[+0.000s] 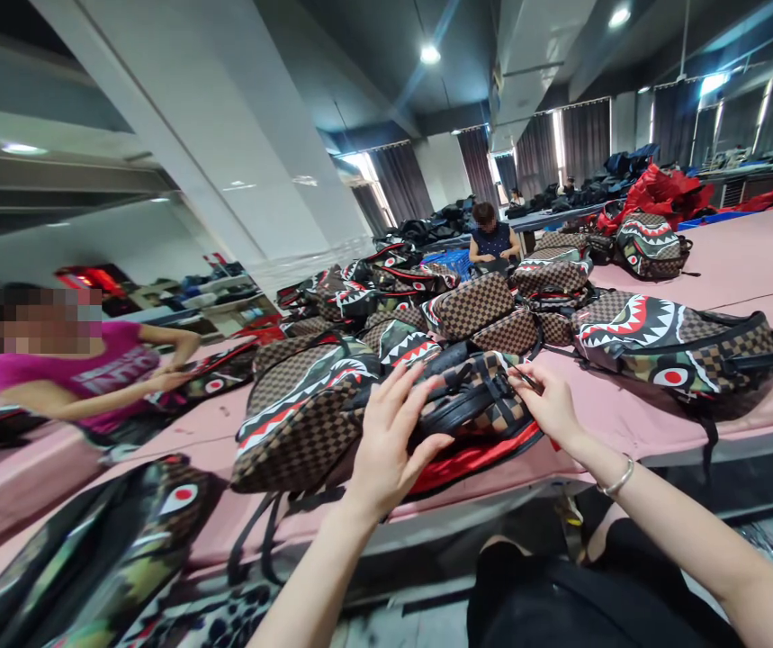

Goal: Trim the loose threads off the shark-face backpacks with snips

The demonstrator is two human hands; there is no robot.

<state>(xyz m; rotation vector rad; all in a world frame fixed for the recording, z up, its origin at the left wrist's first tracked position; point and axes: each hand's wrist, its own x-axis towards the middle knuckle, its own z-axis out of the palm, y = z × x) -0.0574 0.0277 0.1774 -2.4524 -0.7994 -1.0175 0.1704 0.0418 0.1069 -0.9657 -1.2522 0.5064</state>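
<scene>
A brown checkered backpack [494, 382] with black straps and a red lining lies in front of me on the pink-covered table [635, 423]. My left hand [392, 441] is spread open at the backpack's left side, close to its black padded strap. At the right side, my right hand [549, 403] has its fingers pinched together around something small and dark by the backpack's edge; its kind is hard to make out. Against the left hand's far side leans another checkered backpack [305, 423] with a shark-mouth print. A similar shark-print backpack [676, 346] lies to the right.
More checkered bags [473, 306] are heaped behind. At the left, a co-worker in a pink shirt [103, 369] handles a bag; another person [494, 238] sits farther back. A bag [109, 549] lies at the near left. Red material [662, 193] is piled at the back right.
</scene>
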